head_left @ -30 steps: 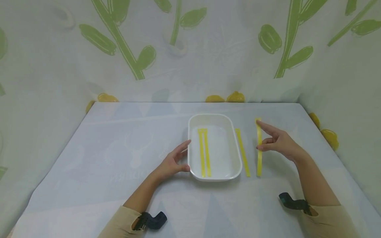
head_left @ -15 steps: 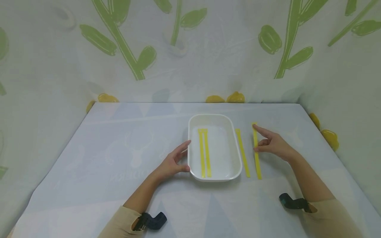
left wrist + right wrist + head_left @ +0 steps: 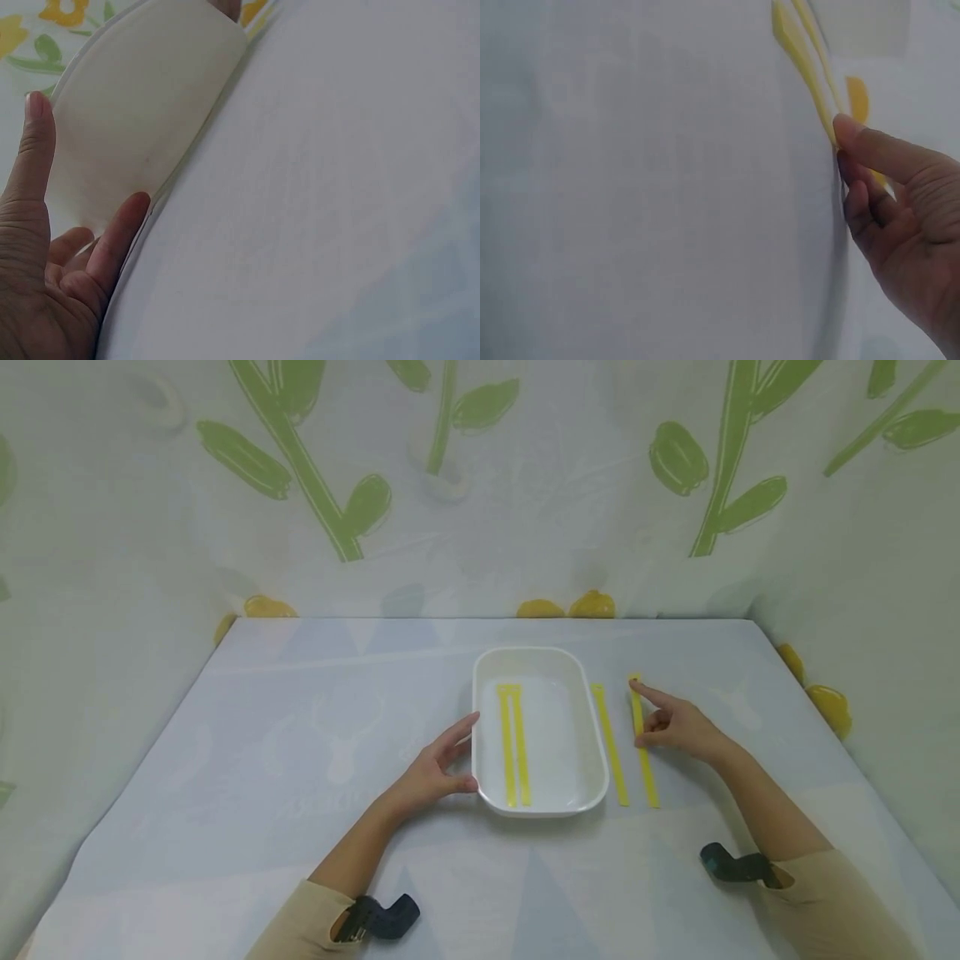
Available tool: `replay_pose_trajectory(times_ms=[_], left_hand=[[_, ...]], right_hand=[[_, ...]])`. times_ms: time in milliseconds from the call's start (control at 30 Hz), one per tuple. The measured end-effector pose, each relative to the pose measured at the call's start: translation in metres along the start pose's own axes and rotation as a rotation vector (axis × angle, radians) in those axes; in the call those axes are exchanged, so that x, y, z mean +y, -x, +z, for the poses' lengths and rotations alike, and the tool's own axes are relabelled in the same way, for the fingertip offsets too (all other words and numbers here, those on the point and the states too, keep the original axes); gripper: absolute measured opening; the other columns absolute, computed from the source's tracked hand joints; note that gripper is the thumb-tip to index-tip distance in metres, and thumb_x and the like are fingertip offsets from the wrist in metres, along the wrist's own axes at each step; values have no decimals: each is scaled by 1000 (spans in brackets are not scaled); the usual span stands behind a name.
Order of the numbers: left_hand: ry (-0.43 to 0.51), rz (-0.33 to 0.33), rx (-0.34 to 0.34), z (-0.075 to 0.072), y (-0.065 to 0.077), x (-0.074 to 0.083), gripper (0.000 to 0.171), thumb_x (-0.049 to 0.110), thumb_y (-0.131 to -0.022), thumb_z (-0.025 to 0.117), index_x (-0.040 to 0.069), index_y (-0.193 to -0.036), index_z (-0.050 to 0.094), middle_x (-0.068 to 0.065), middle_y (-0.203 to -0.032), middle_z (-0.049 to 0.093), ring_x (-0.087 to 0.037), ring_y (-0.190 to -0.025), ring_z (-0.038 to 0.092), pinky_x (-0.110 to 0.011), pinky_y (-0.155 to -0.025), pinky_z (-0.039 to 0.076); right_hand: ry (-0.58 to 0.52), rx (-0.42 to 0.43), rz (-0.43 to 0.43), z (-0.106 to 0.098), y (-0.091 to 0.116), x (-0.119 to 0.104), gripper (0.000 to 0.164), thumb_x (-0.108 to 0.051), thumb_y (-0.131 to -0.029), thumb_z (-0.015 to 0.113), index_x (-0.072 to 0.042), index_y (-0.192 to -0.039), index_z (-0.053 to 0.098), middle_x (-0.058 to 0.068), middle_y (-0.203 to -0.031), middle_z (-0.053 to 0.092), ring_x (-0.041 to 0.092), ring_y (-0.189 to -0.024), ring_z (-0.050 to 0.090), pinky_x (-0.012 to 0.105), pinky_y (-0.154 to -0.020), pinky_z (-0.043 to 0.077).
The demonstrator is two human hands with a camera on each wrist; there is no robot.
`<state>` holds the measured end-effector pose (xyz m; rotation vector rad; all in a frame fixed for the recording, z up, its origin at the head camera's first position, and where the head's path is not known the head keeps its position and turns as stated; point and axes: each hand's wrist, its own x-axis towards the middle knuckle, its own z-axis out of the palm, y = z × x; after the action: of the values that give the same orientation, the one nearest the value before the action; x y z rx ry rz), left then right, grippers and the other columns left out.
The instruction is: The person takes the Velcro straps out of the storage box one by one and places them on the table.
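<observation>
A white rectangular tray [image 3: 540,813] stands near the middle of the table, holding two flat yellow strips [image 3: 507,747] side by side in its left part. My left hand [image 3: 430,777] rests against the tray's left side, thumb and fingers spread; the left wrist view shows them touching its outer wall [image 3: 150,97]. To the right of the tray lies another yellow strip [image 3: 611,747]. My right hand [image 3: 682,728] pinches a further yellow strip [image 3: 649,781] between thumb and finger, index fingertip on its far end. This strip is low over or on the table; which, I cannot tell.
A pale patterned cloth covers the table [image 3: 300,710], whose far edge meets a wall sheet [image 3: 480,543] printed with green leaves and yellow shapes. Black camera mounts [image 3: 386,917] are worn at both wrists, by the beige sleeves [image 3: 832,893].
My right hand has moved left and toward me with its yellow strip, which now lies closer and nearly parallel to the strip beside the tray. The left hand and tray stay put.
</observation>
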<state>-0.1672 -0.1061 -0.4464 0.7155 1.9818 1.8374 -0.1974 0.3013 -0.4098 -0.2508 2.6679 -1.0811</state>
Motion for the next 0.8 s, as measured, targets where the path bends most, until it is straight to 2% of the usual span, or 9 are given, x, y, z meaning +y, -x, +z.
replay_pose_trajectory(times_ms=[167,267,367,600,800], left_hand=[[-7,-8,3,0,0,1,105,49,-64,79,21,-150,27,-7,-157,21,-34,-140,27,-47,-111,25],[-3,-10,1,0,1,1,106,50,-63,79,20,-150,26,-8,-157,21,-34,-140,27,-47,-111,25],[1,-3,-3,0,1,0,105,49,-64,78,19,-150,26,-10,-157,21,-35,-140,27,-48,-111,24],[9,5,-7,0,1,-1,103,46,-65,79,20,-150,26,-9,-157,21,-34,-140,27,-48,-112,24],[9,-7,-8,1,0,1,103,43,-66,80,19,-151,25,-6,-157,21,-32,-141,27,-47,-111,25]], right_hand=[[65,18,6,1,-2,2,90,-20,-75,81,-5,-147,30,9,-87,59,20,-77,51,23,-64,44],[73,33,-9,1,-3,4,85,-21,-74,81,-1,-143,37,16,-107,55,22,-85,51,23,-69,45],[82,35,-33,0,-3,5,78,-22,-74,81,1,-138,44,19,-119,48,23,-90,50,21,-73,44],[97,-18,-37,-4,-8,3,71,-23,-74,81,3,-132,51,14,-103,50,21,-87,47,23,-72,42],[80,-46,-23,-6,-13,4,70,-20,-72,82,5,-130,52,14,-101,49,21,-85,46,23,-69,41]])
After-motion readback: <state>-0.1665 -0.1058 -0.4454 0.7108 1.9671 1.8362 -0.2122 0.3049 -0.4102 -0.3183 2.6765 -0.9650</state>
